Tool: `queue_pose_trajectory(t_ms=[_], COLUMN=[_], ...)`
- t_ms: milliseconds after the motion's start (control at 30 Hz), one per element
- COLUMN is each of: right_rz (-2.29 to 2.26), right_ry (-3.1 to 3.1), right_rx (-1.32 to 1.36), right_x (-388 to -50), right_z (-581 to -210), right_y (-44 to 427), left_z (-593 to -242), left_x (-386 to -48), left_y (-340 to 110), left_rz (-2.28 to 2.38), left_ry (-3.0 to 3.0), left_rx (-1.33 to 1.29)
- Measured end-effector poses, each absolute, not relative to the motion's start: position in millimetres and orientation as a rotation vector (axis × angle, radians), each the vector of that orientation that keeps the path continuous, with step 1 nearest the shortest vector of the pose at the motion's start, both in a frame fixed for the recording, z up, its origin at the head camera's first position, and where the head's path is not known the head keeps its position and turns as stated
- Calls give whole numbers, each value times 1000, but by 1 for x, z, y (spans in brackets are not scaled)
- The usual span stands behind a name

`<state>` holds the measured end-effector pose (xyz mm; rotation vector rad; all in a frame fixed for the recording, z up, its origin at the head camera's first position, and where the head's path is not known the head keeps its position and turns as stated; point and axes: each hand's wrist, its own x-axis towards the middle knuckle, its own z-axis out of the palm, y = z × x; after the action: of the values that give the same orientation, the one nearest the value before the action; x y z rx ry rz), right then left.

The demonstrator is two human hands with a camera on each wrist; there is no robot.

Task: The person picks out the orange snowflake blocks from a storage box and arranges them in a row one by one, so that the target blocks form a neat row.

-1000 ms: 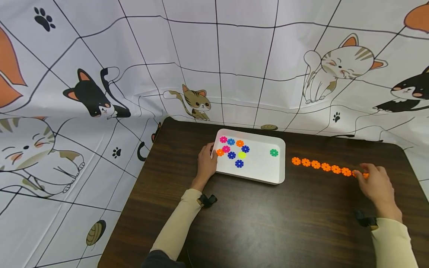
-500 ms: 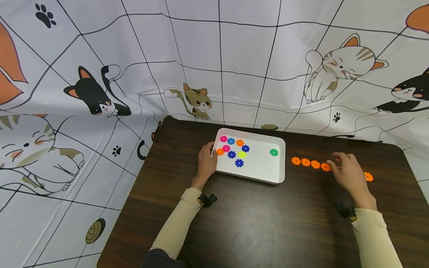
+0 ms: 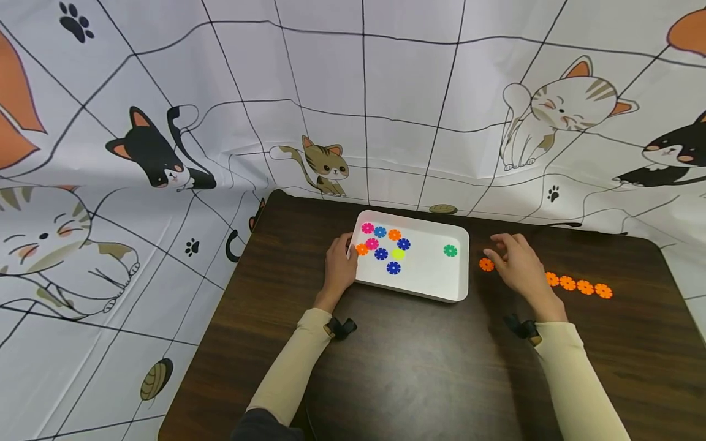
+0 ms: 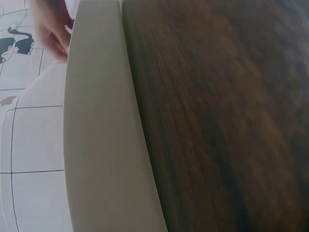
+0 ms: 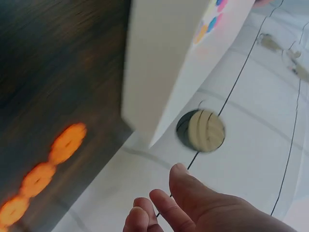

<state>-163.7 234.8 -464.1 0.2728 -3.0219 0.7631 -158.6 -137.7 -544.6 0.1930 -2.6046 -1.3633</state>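
Observation:
My left hand (image 3: 340,262) grips the left end of a white tray (image 3: 425,285), thumb over the rim. Inside lie small notched plastic discs: pink, blue, orange, yellow, and a lone green disc (image 3: 450,251) near the right end. To the right of the tray, orange discs (image 3: 585,286) form a row on the table. Above that row hovers my right hand (image 3: 521,269), hiding its middle part. The right wrist view shows the thumb and fingers (image 5: 181,205) apart and holding nothing. In the left wrist view the tray's outer wall (image 4: 104,121) fills the centre.
A dark wooden table (image 3: 419,361) carries everything. Behind it and to the left hangs a white curtain (image 3: 408,79) with cat drawings and black lines. Both wrists wear black straps.
My right hand has moved left along the orange row, from its right end to near the tray, uncovering the right-end discs. The left hand stays on the tray.

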Motion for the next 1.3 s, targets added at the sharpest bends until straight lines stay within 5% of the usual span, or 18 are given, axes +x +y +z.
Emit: queue_pose_trajectory(t_ms=[1300], right_rz=[650], right_ry=[-3213], right_rx=[618], right_x=[-222], right_z=[-466], right_y=[95], left_z=[-544], left_x=[-160], left_y=[-139], left_rz=[-1328], left_ry=[-2633], left_rx=[193])
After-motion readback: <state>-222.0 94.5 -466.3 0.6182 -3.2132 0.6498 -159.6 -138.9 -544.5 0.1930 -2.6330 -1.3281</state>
